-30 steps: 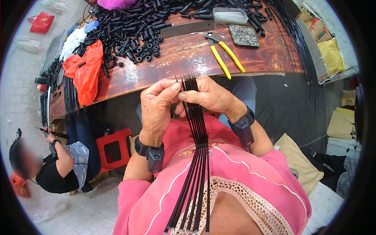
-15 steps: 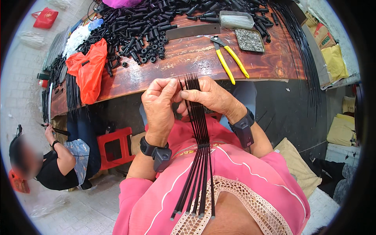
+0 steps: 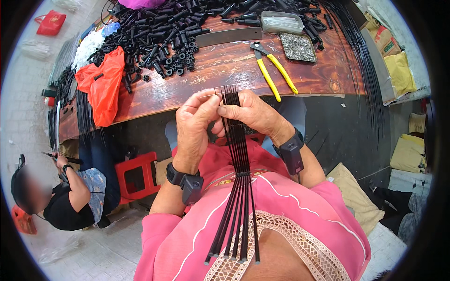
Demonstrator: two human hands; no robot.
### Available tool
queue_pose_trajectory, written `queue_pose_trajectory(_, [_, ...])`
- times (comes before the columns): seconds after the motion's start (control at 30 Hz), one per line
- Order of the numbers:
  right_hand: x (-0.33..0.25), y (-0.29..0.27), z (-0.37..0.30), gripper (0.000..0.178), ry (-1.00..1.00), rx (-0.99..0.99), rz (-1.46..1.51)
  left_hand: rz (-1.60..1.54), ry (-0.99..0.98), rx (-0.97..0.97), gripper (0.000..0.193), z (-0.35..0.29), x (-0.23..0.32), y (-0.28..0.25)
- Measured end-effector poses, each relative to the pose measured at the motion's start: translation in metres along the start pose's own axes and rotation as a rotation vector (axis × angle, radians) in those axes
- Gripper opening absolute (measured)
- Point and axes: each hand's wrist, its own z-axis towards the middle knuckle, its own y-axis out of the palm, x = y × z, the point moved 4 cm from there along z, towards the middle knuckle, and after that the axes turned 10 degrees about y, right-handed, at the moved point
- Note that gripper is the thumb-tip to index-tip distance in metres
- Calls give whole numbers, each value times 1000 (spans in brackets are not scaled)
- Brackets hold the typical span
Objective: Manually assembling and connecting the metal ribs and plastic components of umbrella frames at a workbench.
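Above the lap, before the edge of the reddish wooden workbench, both hands grip a bundle of thin black rods near its upper end. Left hand: fingers curled, thumb and forefinger pinching the rods and a fine pale wire crossing them. Right hand: thumb pressed flat against the bundle, fingers wrapped behind. Rods lie parallel at the grip and fan apart toward the pink shirt; they appear light, stiff yet springy, smooth and probably slippery, so best held close to the banded part. Beyond lie yellow-handled pliers, a heap of black plastic tubes and an orange plastic bag.
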Motion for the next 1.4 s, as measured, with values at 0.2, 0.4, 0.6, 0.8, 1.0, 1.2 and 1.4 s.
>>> queue_pose_trajectory(0.2, [-3, 2, 2, 25, -14, -28, -27, -2, -76, -36, 12, 5, 3, 2])
queue_pose_trajectory(0.4, [-4, -1, 5, 26, -10, -38, 15, 13, -54, 4, 9, 10, 0, -2])
queue_pose_trajectory(0.6, [-6, -1, 9, 25, 6, -46, -14, -35, -35, 38, 7, 9, -1, -5])
queue_pose_trajectory(0.8, [-9, 2, 15, 24, 46, -13, -13, -87, -30, 40, 10, 11, 3, -8])
queue_pose_trajectory(1.0, [-7, 1, 12, 28, 79, 62, -44, -43, 94, 131, 16, 22, 0, -15])
queue_pose_trajectory(1.2, [-10, 0, 9, 28, 115, 80, -53, -7, 59, 99, 16, 25, 0, -10])
queue_pose_trajectory(1.4, [-9, -3, 11, 31, 84, 70, -34, 72, 63, 117, 23, 32, 8, -24])
